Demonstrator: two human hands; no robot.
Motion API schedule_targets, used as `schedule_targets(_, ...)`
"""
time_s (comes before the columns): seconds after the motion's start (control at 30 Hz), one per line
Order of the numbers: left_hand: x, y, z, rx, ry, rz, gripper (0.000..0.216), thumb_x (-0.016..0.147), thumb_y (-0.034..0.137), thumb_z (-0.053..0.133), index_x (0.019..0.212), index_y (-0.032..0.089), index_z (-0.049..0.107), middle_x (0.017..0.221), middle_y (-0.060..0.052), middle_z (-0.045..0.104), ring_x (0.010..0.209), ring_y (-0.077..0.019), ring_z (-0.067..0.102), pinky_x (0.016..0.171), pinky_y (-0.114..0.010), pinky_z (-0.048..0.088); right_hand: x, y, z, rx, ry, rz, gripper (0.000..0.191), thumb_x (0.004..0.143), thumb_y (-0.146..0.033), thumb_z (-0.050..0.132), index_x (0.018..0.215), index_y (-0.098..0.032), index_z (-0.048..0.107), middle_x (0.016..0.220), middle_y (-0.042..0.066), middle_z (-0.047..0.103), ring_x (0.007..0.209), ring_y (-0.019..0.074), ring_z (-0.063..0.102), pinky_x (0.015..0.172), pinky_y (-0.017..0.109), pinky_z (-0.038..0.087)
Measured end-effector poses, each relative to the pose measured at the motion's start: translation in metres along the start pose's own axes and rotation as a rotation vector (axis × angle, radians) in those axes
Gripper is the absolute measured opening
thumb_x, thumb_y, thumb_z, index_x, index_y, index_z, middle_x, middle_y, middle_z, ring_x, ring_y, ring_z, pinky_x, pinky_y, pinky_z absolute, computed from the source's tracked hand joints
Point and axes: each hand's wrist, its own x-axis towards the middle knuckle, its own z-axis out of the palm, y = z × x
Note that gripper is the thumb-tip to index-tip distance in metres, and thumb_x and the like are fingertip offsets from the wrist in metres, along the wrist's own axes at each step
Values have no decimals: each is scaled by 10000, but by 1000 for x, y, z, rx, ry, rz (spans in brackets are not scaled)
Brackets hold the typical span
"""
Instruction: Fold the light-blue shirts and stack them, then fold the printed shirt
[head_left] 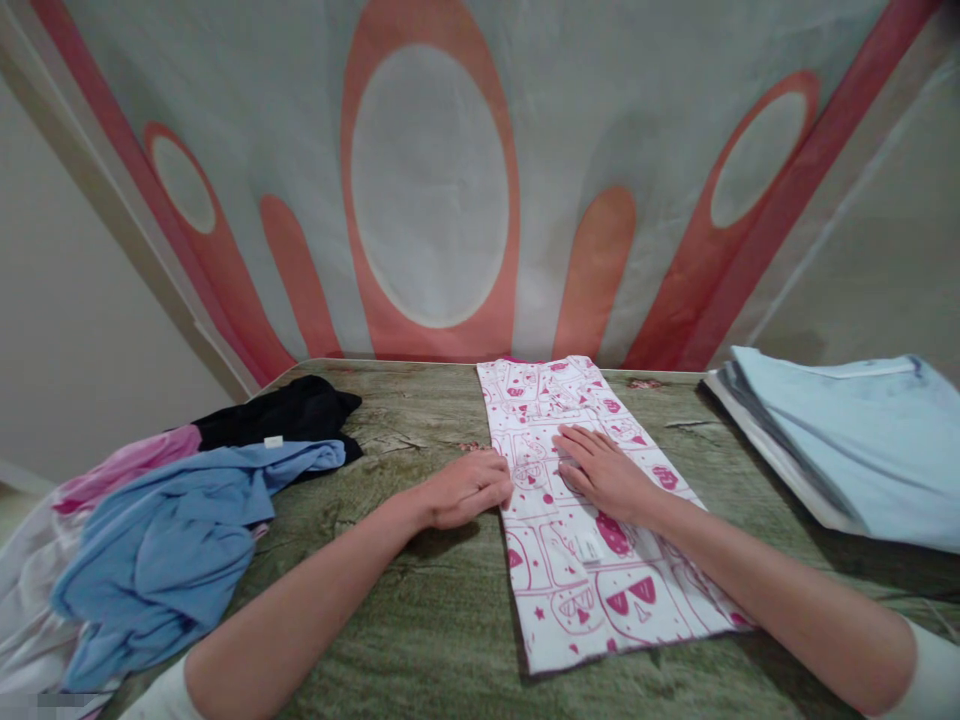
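A white shirt (540,590) with a pink cartoon print lies folded into a long strip on the table, its pink-trimmed neck at the far end. At the strip's left edge, my left hand (469,488) has its fingers curled and closed on the cloth; the fingertips are partly hidden. My right hand (606,474) rests palm down on the middle of the shirt, fingers stretched out and holding nothing. My right forearm crosses the shirt's right edge and covers part of it.
To the left is a loose heap with a blue garment (172,540), a black garment (277,415), a pink garment (127,465) and white cloth (30,610). Folded clothes, a light blue one (847,430) on top, are stacked right. A patterned hanging (547,150) borders the wood-grain table (405,400).
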Motion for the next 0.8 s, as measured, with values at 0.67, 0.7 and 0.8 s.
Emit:
schedule_targets(0.67, -18, 42, 14, -5, -2, -6, 152, 854, 309, 514, 924, 193, 582, 989, -65, 537, 929, -189, 484, 847, -305, 366, 0, -1, -1, -2, 0, 12, 497, 903, -442, 273, 1330, -217, 392, 1423, 68, 333, 1305, 230, 267, 1048, 449, 236)
schedule_targets(0.7, -18, 42, 14, 17, 15, -30, 162, 846, 321, 524, 928, 190, 573, 991, -67, 530, 929, -194, 476, 840, -308, 367, 0, -1, -1, -6, -1, 13, 498, 904, -443, 269, 1331, -218, 390, 1425, 68, 330, 1306, 230, 266, 1047, 449, 237)
schedule_targets(0.8, -18, 43, 15, 30, -18, -42, 182, 819, 353, 564, 895, 188, 562, 937, -53, 525, 882, -186, 470, 791, -287, 373, 0, -2, -1, -20, -5, 18, 500, 906, -443, 264, 1334, -214, 385, 1426, 68, 327, 1306, 231, 267, 1048, 448, 236)
